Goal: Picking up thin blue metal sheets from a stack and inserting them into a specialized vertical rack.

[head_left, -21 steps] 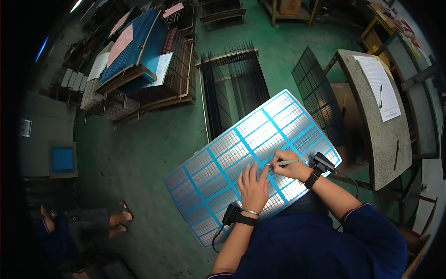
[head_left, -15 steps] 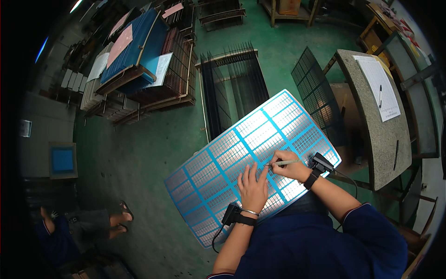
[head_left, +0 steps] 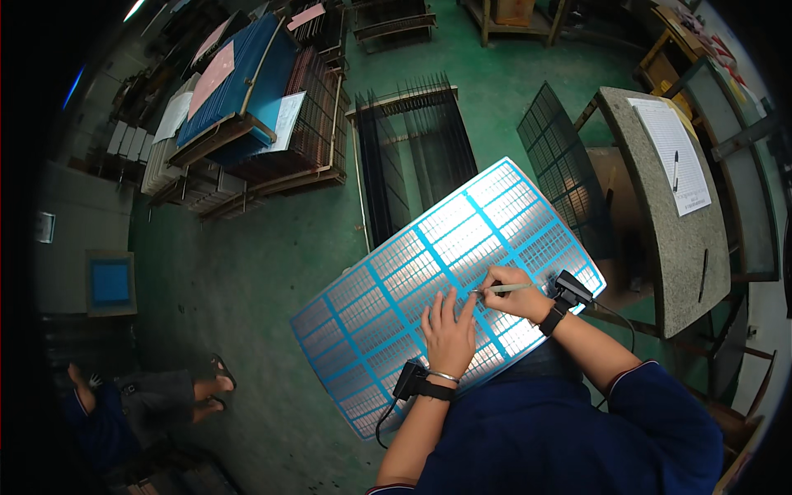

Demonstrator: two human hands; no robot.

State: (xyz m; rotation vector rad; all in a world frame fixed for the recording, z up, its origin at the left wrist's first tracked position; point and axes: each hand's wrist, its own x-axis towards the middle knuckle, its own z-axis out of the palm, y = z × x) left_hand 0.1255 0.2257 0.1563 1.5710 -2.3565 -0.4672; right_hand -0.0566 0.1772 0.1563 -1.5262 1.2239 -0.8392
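Across my lap lies a large silvery panel (head_left: 371, 289) with a bright blue grid printed on it, tilted with its far right corner highest in view. My left hand (head_left: 450, 342) rests on it with fingers spread, holding nothing. Close to the left fingertips, my right hand (head_left: 505, 299) pinches a thin, pale pen-shaped tool (head_left: 513, 287). Its tip points at the panel beside the left index finger; whether it is a pen or a blade I cannot tell. Black devices are strapped to both wrists.
Beyond the panel stands a rack (head_left: 361, 157) of dark sheets. A dark gridded sheet (head_left: 551, 140) leans near a speckled table (head_left: 639, 140) bearing a paper sheet (head_left: 670, 153) and pens. Blue panels (head_left: 268, 58) fill a rack at far left. Another person (head_left: 157, 396) is at lower left.
Hardly anything differs: both hands and the tool keep their places on the panel. The person at lower left has shifted an arm slightly.
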